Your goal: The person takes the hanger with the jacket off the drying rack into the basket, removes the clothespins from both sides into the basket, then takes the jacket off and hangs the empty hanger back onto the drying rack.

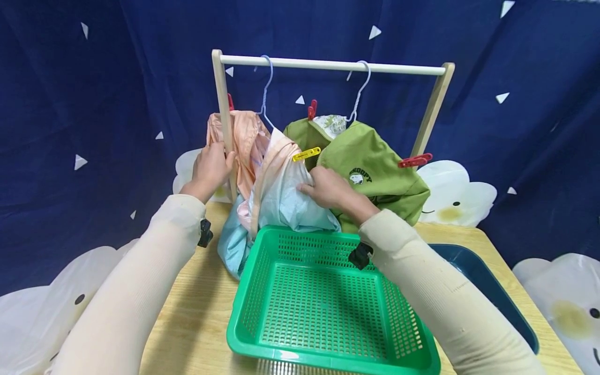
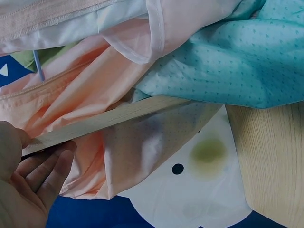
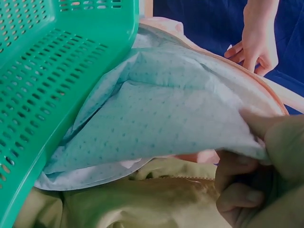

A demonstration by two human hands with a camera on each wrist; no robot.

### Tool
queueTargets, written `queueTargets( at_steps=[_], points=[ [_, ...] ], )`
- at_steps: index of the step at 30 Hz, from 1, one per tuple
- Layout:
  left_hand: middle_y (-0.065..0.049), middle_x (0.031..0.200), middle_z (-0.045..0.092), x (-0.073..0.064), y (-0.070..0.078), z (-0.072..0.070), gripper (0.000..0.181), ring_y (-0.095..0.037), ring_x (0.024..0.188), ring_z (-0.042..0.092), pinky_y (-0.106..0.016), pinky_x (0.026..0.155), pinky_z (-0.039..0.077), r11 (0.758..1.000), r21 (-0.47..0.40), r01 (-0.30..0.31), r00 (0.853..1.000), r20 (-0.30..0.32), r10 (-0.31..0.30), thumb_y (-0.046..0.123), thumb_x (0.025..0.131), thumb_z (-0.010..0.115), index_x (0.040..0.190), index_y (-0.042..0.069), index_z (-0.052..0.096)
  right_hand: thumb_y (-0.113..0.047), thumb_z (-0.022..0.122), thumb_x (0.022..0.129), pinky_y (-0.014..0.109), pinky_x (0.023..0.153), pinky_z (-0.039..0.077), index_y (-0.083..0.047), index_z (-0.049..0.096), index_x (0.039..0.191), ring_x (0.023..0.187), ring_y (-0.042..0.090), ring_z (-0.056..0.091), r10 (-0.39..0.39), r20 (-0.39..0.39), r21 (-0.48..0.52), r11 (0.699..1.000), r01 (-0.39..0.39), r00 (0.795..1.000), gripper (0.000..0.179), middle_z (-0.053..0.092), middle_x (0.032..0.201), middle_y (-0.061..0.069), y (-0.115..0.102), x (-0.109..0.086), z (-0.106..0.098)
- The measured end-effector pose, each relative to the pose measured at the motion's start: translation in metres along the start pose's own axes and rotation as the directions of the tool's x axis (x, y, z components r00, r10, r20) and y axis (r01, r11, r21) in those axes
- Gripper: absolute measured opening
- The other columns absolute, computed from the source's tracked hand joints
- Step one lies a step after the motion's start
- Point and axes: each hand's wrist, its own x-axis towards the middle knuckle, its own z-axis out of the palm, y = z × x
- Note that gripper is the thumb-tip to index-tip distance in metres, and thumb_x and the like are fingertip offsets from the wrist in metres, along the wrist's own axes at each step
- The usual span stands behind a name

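A pink-to-blue jacket [image 1: 286, 182] hangs from a blue hanger [image 1: 266, 99], its front open and its lower part reaching the table. My right hand [image 1: 330, 188] pinches the edge of its pale blue front panel [image 3: 156, 118] between thumb and fingers, just below a yellow clothespin [image 1: 307, 154]. My left hand [image 1: 211, 167] holds the left wooden post [image 2: 104, 119] of the clothes rack, thumb on one side and fingers on the other. The peach sleeve [image 2: 85, 171] hangs behind that post. A red clothespin [image 1: 230, 102] sits at the jacket's left shoulder.
A green jacket [image 1: 375, 161] hangs on a white hanger [image 1: 360, 94] at the right, with red clothespins [image 1: 415, 160] at its shoulders. A green basket [image 1: 323, 307] stands in front on the wooden table [image 1: 187, 312]. Partly behind my right forearm lies a dark blue tray [image 1: 487, 281].
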Motion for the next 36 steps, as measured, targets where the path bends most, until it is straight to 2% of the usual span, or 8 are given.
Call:
queueTargets(
  at_steps=[4, 9, 14, 24, 36],
  points=[
    [-0.03, 0.098, 0.07, 0.001, -0.001, 0.001, 0.031, -0.046, 0.091, 0.07, -0.056, 0.074, 0.052, 1.0, 0.002, -0.01, 1.0, -0.008, 0.01, 0.024, 0.104, 0.052, 0.107, -0.005, 0.063, -0.04, 0.076, 0.089, 0.028, 0.052, 0.042, -0.015, 0.051, 0.07, 0.056, 0.013, 0.048, -0.016, 0.05, 0.043, 0.999, 0.014, 0.999, 0.041, 0.048, 0.063, -0.004, 0.001, 0.0, 0.002],
    [-0.031, 0.099, 0.07, 0.001, -0.002, 0.002, 0.031, -0.048, 0.094, 0.069, -0.059, 0.077, 0.051, 1.0, 0.001, -0.016, 1.0, -0.012, 0.016, 0.024, 0.103, 0.051, 0.107, -0.005, 0.063, -0.027, 0.073, 0.092, 0.023, 0.047, 0.039, -0.016, 0.048, 0.064, 0.049, 0.009, 0.044, -0.065, 0.073, 0.117, 0.992, 0.056, 0.995, 0.04, 0.045, 0.056, -0.006, 0.006, 0.002, 0.005],
    [-0.031, 0.098, 0.07, -0.001, -0.001, 0.001, 0.031, -0.047, 0.092, 0.069, -0.057, 0.075, 0.052, 1.0, -0.004, -0.021, 1.0, -0.012, 0.021, 0.023, 0.104, 0.051, 0.108, -0.005, 0.063, -0.023, 0.07, 0.093, 0.022, 0.044, 0.035, -0.017, 0.043, 0.058, 0.044, 0.007, 0.04, -0.09, 0.006, 0.151, 0.985, 0.088, 0.996, 0.045, 0.039, 0.05, -0.008, 0.014, 0.005, 0.009],
    [-0.03, 0.097, 0.07, 0.001, -0.001, -0.002, 0.032, -0.045, 0.089, 0.07, -0.055, 0.073, 0.052, 1.0, -0.009, -0.019, 1.0, -0.012, 0.019, 0.023, 0.104, 0.052, 0.107, -0.006, 0.063, -0.023, 0.071, 0.091, 0.024, 0.045, 0.036, -0.016, 0.043, 0.059, 0.045, 0.009, 0.041, -0.093, -0.101, 0.179, 0.978, 0.11, 0.991, 0.044, 0.041, 0.052, -0.006, 0.024, 0.004, 0.006],
    [-0.032, 0.102, 0.07, 0.0, 0.0, -0.002, 0.032, -0.047, 0.092, 0.069, -0.056, 0.074, 0.052, 1.0, 0.013, 0.003, 1.0, 0.003, -0.003, 0.023, 0.103, 0.051, 0.108, -0.007, 0.062, -0.022, 0.071, 0.091, 0.028, 0.049, 0.038, -0.016, 0.045, 0.058, 0.048, 0.011, 0.043, -0.084, -0.169, 0.16, 0.981, 0.111, 0.982, 0.042, 0.043, 0.052, -0.005, 0.041, -0.002, 0.001]
  ],
)
